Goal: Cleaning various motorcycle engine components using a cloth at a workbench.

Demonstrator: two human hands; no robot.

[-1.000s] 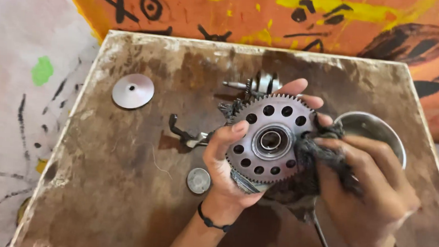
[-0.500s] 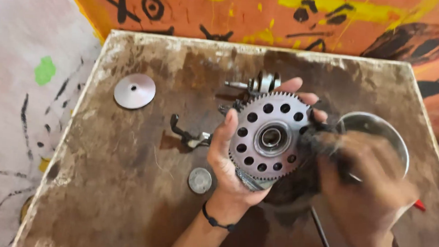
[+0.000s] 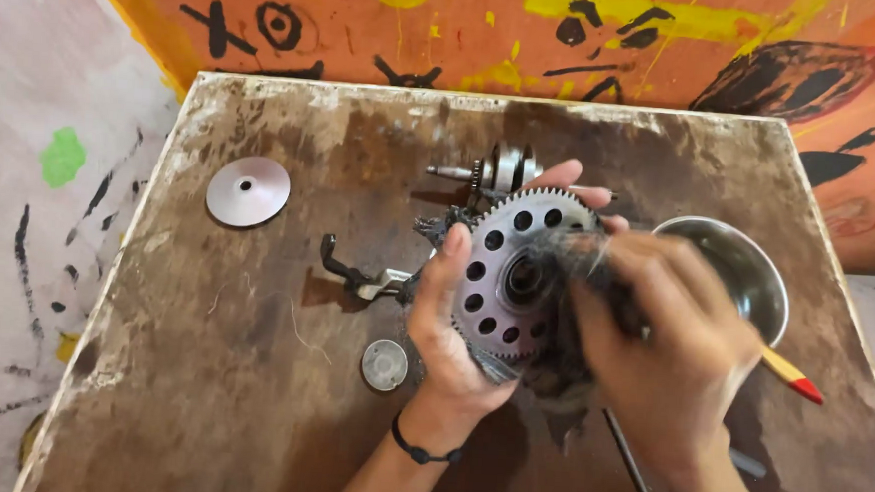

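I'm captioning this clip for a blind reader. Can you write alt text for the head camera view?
Seen from above, a left hand holds a large toothed gear with round holes while the right hand rubs a dark rag against it, over a stained brown table. Around them lie a metal bowl, a silver disc, a small round cap and a geared shaft.

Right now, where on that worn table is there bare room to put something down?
Bare patches: the near-left corner below the small round cap, and the far-right strip behind the metal bowl. Crowded: the middle, where both hands, the toothed gear, the shaft and the bent lever cluster.
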